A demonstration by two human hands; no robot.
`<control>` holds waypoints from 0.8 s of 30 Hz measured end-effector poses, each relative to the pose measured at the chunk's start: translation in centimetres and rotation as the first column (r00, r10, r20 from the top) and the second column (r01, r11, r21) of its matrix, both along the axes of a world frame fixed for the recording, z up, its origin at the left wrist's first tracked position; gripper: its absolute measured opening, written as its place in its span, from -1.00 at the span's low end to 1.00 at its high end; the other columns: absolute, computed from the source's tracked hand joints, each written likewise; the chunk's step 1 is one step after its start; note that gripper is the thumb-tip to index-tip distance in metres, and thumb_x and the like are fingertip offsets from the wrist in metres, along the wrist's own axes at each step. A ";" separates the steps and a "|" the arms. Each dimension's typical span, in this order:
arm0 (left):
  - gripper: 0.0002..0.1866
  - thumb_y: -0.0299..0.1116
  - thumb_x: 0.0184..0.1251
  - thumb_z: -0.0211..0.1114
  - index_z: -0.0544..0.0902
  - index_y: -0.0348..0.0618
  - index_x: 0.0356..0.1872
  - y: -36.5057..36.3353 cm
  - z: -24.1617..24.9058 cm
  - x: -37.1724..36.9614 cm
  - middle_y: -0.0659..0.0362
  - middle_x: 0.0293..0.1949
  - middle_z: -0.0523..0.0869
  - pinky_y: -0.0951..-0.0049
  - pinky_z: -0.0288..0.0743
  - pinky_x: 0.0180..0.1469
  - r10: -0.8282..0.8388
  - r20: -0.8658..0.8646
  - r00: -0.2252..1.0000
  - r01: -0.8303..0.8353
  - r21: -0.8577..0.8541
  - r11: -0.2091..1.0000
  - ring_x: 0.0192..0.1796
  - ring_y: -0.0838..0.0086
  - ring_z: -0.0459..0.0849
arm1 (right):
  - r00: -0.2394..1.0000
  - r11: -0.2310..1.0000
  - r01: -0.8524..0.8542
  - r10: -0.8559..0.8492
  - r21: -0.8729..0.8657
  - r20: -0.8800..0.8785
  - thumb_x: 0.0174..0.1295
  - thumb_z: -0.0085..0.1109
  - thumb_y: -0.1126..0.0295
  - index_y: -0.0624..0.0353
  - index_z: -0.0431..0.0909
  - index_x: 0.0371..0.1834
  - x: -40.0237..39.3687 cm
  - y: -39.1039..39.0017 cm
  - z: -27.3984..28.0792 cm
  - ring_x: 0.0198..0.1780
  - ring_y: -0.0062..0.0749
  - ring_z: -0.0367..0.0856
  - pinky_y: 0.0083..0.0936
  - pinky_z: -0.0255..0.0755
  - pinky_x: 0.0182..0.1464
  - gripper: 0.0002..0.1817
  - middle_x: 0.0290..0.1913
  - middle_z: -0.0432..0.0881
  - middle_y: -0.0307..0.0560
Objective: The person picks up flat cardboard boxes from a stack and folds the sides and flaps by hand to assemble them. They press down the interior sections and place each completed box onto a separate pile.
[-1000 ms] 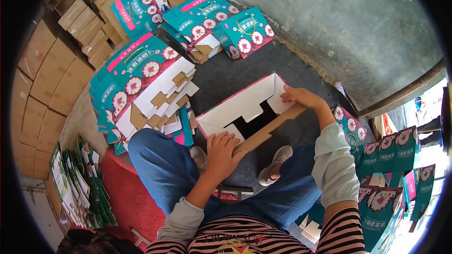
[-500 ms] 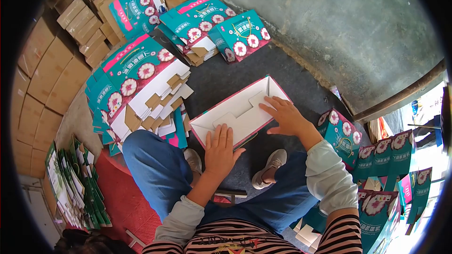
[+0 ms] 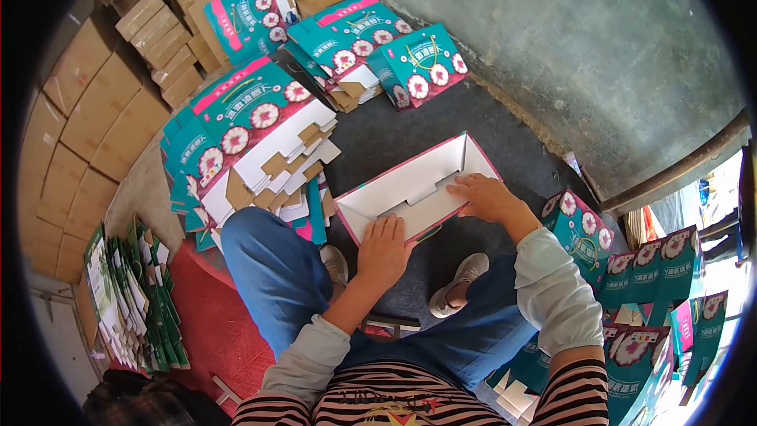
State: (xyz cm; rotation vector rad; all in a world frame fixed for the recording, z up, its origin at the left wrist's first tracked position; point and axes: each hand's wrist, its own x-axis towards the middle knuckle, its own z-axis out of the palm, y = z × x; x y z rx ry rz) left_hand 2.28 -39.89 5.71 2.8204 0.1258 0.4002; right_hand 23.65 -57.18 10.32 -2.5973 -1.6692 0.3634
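An open carton (image 3: pixel 441 159) with white inner faces and pink-red edges stands in front of me, its slotted inner flaps showing. My left hand (image 3: pixel 382 248) lies on the near left part of the carton, fingers extended over the rim. On the right, my right hand (image 3: pixel 486 197) rests on the carton's near right side, its fingers bent over a white flap. Neither hand is wrapped round anything.
Flat teal cartons (image 3: pixel 236 130) lie stacked at the left, more teal cartons (image 3: pixel 347 28) behind. An assembled box (image 3: pixel 418 67) stands near the wall (image 3: pixel 552 31). Finished boxes (image 3: pixel 579 229) are at the right, green folded cartons (image 3: pixel 142 300) lower left, brown boxes (image 3: pixel 102 110) beyond.
The flaps inside the carton have tipped downward, leaving a gap between them. My right hand's fingers have bent and drawn closer together. The whole view has shifted slightly.
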 end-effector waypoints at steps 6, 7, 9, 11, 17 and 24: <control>-0.42 -0.08 0.31 0.22 0.44 -0.33 0.19 2.5 3.1 -2.5 -0.18 0.23 0.42 0.13 0.22 0.34 0.214 0.366 0.906 -0.171 -0.145 0.974 0.27 -0.01 0.39 | 0.937 0.919 0.310 -0.252 0.242 -0.240 0.16 0.27 0.09 0.08 0.54 0.12 0.8 -0.7 2.6 0.24 -0.05 0.46 -0.26 0.33 0.25 -0.50 0.18 0.54 0.02; -0.33 0.04 0.29 0.20 0.41 -0.34 0.23 4.3 2.1 -2.8 -0.20 0.23 0.41 0.08 0.22 0.33 0.368 0.268 0.890 -0.266 -0.350 0.898 0.28 -0.03 0.37 | 0.919 0.860 0.387 -0.327 0.333 -0.222 0.19 0.23 0.06 0.11 0.55 0.10 1.8 -0.9 2.5 0.22 -0.03 0.48 -0.26 0.32 0.26 -0.51 0.14 0.57 0.04; -0.14 0.27 0.26 0.16 0.35 -0.35 0.29 8.4 -0.7 -2.3 -0.23 0.25 0.39 0.00 0.23 0.31 0.591 0.006 0.807 -0.437 -0.669 0.602 0.32 -0.08 0.34 | 0.860 0.740 0.509 -0.456 0.439 -0.228 0.24 0.14 -0.02 0.17 0.57 0.08 4.5 -1.3 1.2 0.20 -0.02 0.50 -0.27 0.32 0.25 -0.48 0.09 0.60 0.09; 0.10 0.51 0.08 0.03 0.27 -0.37 0.34 10.3 -0.3 -1.7 -0.27 0.29 0.34 -0.13 0.24 0.27 0.454 -0.485 0.747 -0.578 -0.812 0.082 0.36 -0.08 0.29 | 0.777 0.635 0.624 -0.566 0.456 -0.275 0.28 0.03 -0.13 0.22 0.57 0.07 8.0 -2.2 -2.7 0.19 -0.04 0.51 -0.28 0.34 0.23 -0.39 0.07 0.61 0.13; 0.41 0.75 -0.24 -0.07 -0.01 -0.24 0.49 12.9 -5.1 0.9 -0.31 0.45 0.02 -0.26 0.07 0.34 -0.202 -0.708 0.677 -0.713 -0.561 -0.421 0.48 -0.14 0.04 | 0.427 0.650 0.758 -0.436 0.051 -0.793 0.25 -0.35 -0.46 0.29 0.56 0.11 10.6 -2.0 -5.4 0.12 -0.21 0.54 -0.33 0.39 0.13 -0.04 0.08 0.61 0.11; 0.00 0.39 0.10 0.06 0.18 -0.15 0.44 10.2 -3.3 -0.7 -0.18 0.40 0.20 -0.12 0.20 0.32 -0.267 -0.632 0.728 -0.686 -0.669 -0.287 0.40 -0.14 0.23 | 0.221 0.485 0.829 -0.740 -0.278 -0.635 0.14 -0.27 -0.55 0.20 0.58 0.10 8.5 -4.1 -2.7 -0.06 -0.32 0.63 -0.42 0.47 0.01 -0.02 -0.02 0.66 -0.06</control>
